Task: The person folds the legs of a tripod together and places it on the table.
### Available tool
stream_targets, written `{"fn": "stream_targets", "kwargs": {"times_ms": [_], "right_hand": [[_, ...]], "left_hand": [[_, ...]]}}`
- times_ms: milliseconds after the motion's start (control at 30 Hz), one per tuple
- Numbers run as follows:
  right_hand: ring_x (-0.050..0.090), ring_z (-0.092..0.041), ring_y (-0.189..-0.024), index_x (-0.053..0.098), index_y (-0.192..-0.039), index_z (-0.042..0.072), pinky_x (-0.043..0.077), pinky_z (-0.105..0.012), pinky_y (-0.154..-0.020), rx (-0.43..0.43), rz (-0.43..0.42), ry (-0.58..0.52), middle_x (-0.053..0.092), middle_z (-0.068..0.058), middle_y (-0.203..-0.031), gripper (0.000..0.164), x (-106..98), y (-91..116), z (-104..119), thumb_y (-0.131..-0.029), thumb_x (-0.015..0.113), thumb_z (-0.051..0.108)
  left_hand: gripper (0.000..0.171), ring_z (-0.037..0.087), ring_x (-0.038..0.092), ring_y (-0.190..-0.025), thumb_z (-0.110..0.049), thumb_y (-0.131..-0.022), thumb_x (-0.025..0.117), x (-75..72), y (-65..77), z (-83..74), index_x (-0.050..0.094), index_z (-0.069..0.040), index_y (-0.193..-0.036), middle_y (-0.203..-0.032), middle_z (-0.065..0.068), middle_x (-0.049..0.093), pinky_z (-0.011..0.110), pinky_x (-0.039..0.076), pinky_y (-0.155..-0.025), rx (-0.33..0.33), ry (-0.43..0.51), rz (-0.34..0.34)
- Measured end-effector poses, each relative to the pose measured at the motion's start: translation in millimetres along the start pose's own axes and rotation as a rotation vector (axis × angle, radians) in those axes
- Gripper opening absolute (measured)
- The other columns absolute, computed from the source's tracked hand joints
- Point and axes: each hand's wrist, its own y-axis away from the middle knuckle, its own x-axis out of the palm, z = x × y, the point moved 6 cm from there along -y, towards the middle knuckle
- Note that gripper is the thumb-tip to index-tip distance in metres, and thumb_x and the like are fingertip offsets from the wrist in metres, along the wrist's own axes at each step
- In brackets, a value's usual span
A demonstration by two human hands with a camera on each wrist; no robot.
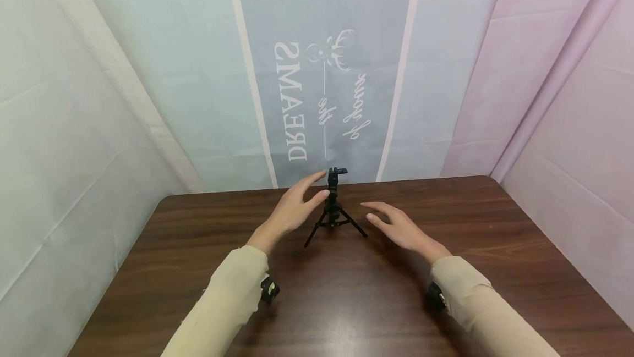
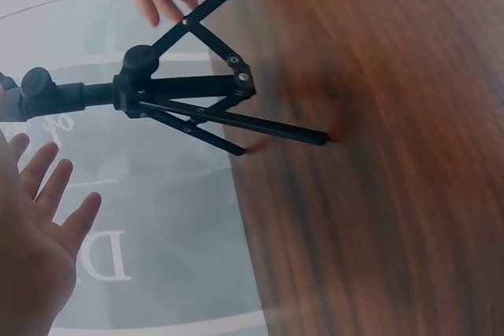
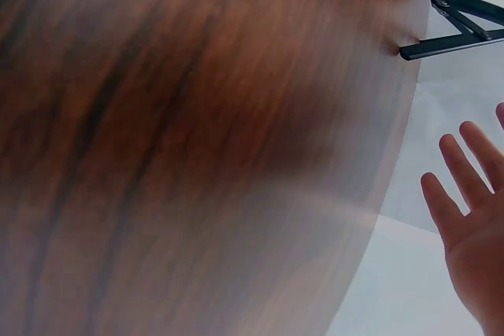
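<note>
A small black tripod (image 1: 333, 203) stands upright on the wooden table with its legs spread. Beside its upper post is my left hand (image 1: 293, 207), fingers extended and thumb apart, the thumb tip right by the post; whether it touches I cannot tell. In the left wrist view the tripod (image 2: 189, 86) appears sideways, and the left hand (image 2: 35, 249) shows spread fingers near its top end. My right hand (image 1: 400, 229) hovers to the right of the tripod, apart from it and holding nothing. The right wrist view shows that hand (image 3: 480, 234) with loosely straight fingers, below the tripod's legs (image 3: 449, 43).
The brown wooden table (image 1: 342, 302) reaches back to a fabric backdrop (image 1: 327, 5) with mirrored white lettering. Pale fabric walls (image 1: 64, 142) close in both sides. Dark devices (image 1: 269, 290) are strapped at both wrists, over light sleeves.
</note>
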Motion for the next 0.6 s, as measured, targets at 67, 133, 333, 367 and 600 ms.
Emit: {"fn": "stream_targets", "kwargs": {"times_ms": [67,133,333,367,600], "right_hand": [[0.042,-0.034,-0.136,0.05,-0.146,0.016,0.036,-0.06,-0.106,0.011,0.005,-0.005,0.047,-0.01,-0.149,0.048,1,-2,1,-0.104,0.05,0.04],[0.046,-0.035,-0.133,0.05,-0.146,0.015,0.038,-0.06,-0.104,0.011,0.017,-0.005,0.047,-0.011,-0.148,0.049,2,-4,2,-0.104,0.05,0.04],[0.055,-0.034,-0.124,0.051,-0.145,0.013,0.043,-0.058,-0.1,0.028,0.037,-0.011,0.051,-0.011,-0.145,0.051,6,-8,3,-0.104,0.051,0.042],[0.056,-0.034,-0.123,0.051,-0.145,0.013,0.044,-0.058,-0.099,0.032,0.04,-0.016,0.052,-0.011,-0.144,0.051,7,-8,3,-0.103,0.052,0.041],[0.061,-0.026,-0.115,0.057,-0.139,0.012,0.048,-0.052,-0.097,0.03,0.06,-0.031,0.06,-0.009,-0.134,0.044,11,-12,3,-0.1,0.062,0.029]], "left_hand": [[0.062,0.018,0.035,-0.141,-0.062,-0.098,0.045,-0.5,-4.0,-2.2,0.037,-0.035,-0.153,-0.153,-0.007,0.04,0.048,0.032,-0.113,-0.001,0.027,-0.005],[0.061,0.015,0.038,-0.139,-0.059,-0.099,0.048,-1.0,-7.7,-4.0,0.039,-0.032,-0.152,-0.151,-0.007,0.043,0.044,0.034,-0.112,0.001,0.053,-0.012],[0.058,0.017,0.05,-0.128,-0.052,-0.098,0.055,-2.1,-18.7,-8.0,0.047,-0.025,-0.149,-0.142,-0.003,0.053,0.042,0.043,-0.104,-0.02,0.121,-0.029],[0.057,0.018,0.052,-0.124,-0.052,-0.098,0.056,-2.3,-20.4,-8.5,0.048,-0.026,-0.148,-0.14,-0.003,0.054,0.043,0.045,-0.101,-0.029,0.128,-0.029],[0.053,0.022,0.058,-0.114,-0.048,-0.097,0.061,-1.4,-29.0,-10.4,0.052,-0.027,-0.145,-0.137,0.0,0.056,0.046,0.049,-0.094,-0.082,0.119,-0.019]]}}
